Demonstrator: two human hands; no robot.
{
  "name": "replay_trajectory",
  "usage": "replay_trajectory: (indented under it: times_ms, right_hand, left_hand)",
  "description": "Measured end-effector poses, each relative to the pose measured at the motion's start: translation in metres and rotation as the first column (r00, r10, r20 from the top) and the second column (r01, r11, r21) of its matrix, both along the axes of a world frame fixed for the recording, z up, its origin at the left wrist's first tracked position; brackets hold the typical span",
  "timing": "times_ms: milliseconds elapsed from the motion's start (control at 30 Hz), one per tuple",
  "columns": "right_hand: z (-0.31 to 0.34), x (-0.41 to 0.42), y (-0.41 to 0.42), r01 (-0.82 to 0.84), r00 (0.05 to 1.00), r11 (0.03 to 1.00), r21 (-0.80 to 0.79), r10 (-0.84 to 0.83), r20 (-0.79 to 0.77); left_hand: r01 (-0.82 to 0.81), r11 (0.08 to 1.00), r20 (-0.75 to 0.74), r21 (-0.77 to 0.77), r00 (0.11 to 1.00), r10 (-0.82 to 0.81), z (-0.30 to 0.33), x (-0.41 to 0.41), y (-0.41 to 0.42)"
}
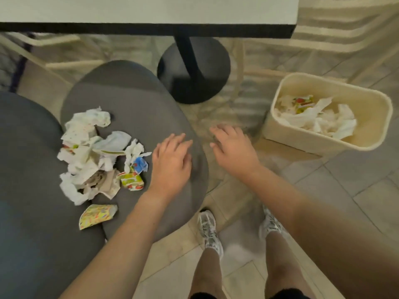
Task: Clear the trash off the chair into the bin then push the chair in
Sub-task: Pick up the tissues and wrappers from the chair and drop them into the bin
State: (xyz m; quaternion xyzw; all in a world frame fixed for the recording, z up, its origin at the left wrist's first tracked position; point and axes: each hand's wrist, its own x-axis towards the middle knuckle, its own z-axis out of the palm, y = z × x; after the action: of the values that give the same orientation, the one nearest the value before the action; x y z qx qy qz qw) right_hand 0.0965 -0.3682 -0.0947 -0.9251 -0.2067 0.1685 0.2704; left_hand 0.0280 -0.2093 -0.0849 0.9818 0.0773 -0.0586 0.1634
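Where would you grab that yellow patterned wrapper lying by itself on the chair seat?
Probably from above, pinching across its narrow width near the torn right end. The yellow wrapper lies flat on the chair seat, apart from the crumpled pile, so fingers can close on it alone. The empty left hand is nearest.

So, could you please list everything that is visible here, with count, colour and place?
chair: one, grey, left of centre
trash pile: one heap, mostly white, on the chair seat
yellow wrapper: one, on the seat, nearest the camera
bin: one, cream, on the floor at right, with white paper inside
table: one, white top, black edge, at top
table base: one, black, on the floor
shoes: two, white and grey, at bottom
left hand: empty, over the seat
right hand: empty, over the floor
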Motion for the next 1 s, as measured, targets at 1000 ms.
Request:
replay_trajectory:
  times_ms: [1000]
  right_hand:
    - [-0.086, -0.088, 0.220, -0.544, 0.839, 0.826, -0.150, 0.530, -0.126]
  left_hand:
    - [-0.154, 0.967, -0.086, -0.201, 0.987, 0.139, -0.104, -0.118, 0.163]
